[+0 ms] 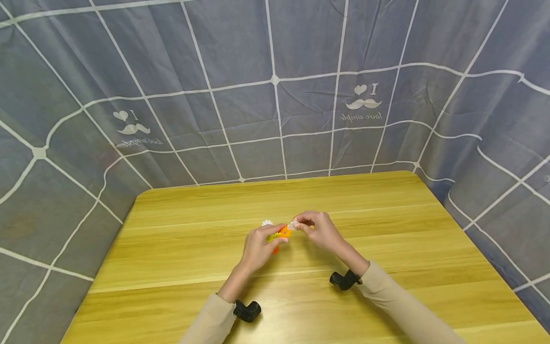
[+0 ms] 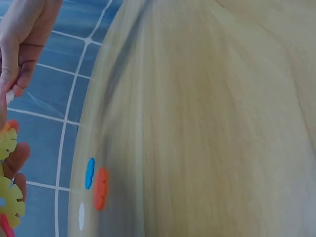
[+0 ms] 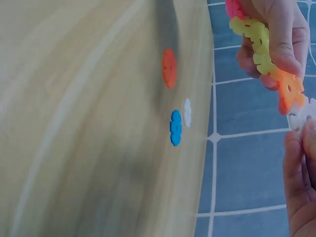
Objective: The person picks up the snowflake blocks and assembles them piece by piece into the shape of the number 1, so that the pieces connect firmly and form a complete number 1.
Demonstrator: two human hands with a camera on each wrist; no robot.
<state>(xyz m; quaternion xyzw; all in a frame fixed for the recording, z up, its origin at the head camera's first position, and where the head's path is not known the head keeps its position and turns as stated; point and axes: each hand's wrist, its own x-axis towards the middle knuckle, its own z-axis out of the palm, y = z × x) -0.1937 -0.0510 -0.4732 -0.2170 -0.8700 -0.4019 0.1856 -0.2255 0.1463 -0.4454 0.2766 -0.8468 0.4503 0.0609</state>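
Note:
My left hand [image 1: 256, 246] grips a chain of joined snowflake discs above the table. In the right wrist view the chain runs from a pink disc [image 3: 235, 9] through yellow discs [image 3: 261, 42] to an orange disc [image 3: 290, 91]. With thumb and fingers my right hand [image 1: 320, 231] pinches a white snowflake disc [image 3: 302, 113]. Its edge meets the orange disc at the chain's end; whether their slots are fully engaged I cannot tell. Fingers cover part of the chain and of the white disc.
On the wooden table [image 1: 180, 267] lie loose discs below the hands: a red-orange one [image 3: 169, 68], a blue one [image 3: 175, 127] and another white one [image 3: 187, 112]. A grey curtain with white lines [image 1: 240, 114] hangs behind the table.

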